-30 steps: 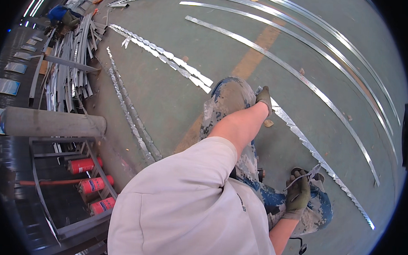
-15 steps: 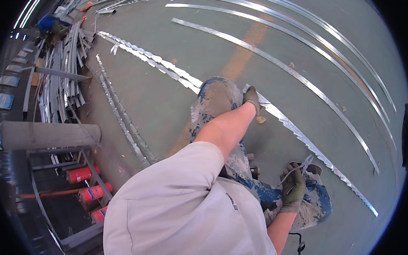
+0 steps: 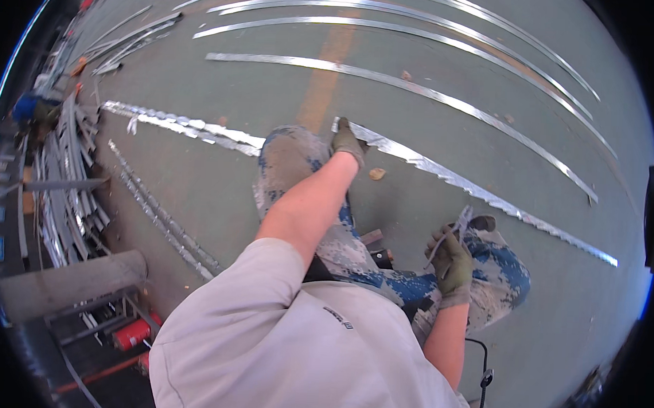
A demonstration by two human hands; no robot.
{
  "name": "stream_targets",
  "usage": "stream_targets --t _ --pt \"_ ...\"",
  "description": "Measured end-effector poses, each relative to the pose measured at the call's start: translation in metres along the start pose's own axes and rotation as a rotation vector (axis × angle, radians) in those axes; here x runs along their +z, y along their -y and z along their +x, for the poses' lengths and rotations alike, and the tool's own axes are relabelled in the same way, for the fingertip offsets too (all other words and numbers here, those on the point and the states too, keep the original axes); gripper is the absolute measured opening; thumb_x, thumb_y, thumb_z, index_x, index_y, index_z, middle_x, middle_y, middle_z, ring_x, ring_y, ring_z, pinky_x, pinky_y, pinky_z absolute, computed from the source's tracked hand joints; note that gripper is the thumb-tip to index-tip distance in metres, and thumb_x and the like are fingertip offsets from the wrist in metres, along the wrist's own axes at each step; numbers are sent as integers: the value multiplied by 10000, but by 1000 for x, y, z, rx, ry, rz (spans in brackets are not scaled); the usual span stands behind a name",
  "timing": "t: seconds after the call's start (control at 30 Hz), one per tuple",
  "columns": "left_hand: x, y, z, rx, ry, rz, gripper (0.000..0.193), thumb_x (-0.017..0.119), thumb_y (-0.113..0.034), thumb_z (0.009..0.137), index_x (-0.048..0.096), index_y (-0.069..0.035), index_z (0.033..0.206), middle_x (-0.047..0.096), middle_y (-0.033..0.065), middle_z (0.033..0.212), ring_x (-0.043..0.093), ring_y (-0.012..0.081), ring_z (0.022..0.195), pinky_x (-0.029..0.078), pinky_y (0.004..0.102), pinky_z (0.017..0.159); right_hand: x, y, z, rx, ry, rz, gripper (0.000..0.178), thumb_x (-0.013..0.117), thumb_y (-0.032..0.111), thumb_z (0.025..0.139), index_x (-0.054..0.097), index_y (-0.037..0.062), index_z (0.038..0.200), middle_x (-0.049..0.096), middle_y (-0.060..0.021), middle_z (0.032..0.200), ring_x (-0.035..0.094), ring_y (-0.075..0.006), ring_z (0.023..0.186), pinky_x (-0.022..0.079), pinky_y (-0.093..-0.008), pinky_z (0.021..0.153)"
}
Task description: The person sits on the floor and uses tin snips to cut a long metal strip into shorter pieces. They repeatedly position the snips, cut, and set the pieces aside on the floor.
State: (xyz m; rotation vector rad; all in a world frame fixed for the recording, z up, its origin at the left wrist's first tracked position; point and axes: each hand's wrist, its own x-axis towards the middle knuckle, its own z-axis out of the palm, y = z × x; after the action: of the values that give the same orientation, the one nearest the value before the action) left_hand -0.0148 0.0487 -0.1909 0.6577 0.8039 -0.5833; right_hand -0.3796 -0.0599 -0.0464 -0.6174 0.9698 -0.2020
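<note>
My left hand (image 3: 349, 141), in an olive glove, is closed on the near-left end of a long shiny metal strip (image 3: 445, 171) with a jagged, notched edge. The strip runs away to the right across the floor. In my right hand (image 3: 453, 266), also gloved, is a pair of grey metal snips (image 3: 463, 219), with the jaws pointing up toward the strip but apart from it. That hand rests above my right knee. Left of my knee lie more notched strips (image 3: 192, 127), overlapping each other.
Several long plain metal strips (image 3: 419, 89) lie beyond on the green floor (image 3: 259, 92). At the left are a heap of metal profiles (image 3: 61, 185), a grey cylinder (image 3: 72, 284), red cylinders (image 3: 131, 334) in a frame and a person in blue (image 3: 30, 109). A dry leaf (image 3: 377, 174) lies close by.
My view has turned, so the scene sits tilted and further left. The left hand still grips the notched strip, and the right hand still holds the snips.
</note>
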Motion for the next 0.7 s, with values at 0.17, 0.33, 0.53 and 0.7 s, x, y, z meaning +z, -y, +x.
stream_targets --t 0.17,0.33,0.53,0.7 --pt "46 -22 -21 151 260 -41 400 618 -434 1034 595 -136 1299 692 94 1195 695 319 1066 602 523 893 3 1 1 5 5 32 338 678 217 1013 598 59 1301 707 -114 1059 699 -260 899 576 -423 807" --pt "105 -93 -65 231 553 135 474 649 -472 998 606 -72 1249 689 136 1197 669 338 1102 580 559 970 7 0 0 -14 57 48 351 678 204 1013 599 52 1320 722 -123 1054 710 -264 870 584 -437 783" --pt "108 -126 -93 222 451 284 437 630 -463 1005 642 -75 1207 711 177 1203 675 380 1147 556 593 1014 5 -4 1 -9 60 -7 352 661 203 1022 586 54 1332 716 -117 1052 708 -264 877 583 -429 778" --pt "91 -127 -50 114 259 475 456 494 -501 1067 595 -126 1304 676 138 1318 670 368 1176 540 601 993 12 -6 1 -3 -12 -12 331 674 183 1015 595 49 1307 710 -130 1030 704 -273 836 580 -430 744"
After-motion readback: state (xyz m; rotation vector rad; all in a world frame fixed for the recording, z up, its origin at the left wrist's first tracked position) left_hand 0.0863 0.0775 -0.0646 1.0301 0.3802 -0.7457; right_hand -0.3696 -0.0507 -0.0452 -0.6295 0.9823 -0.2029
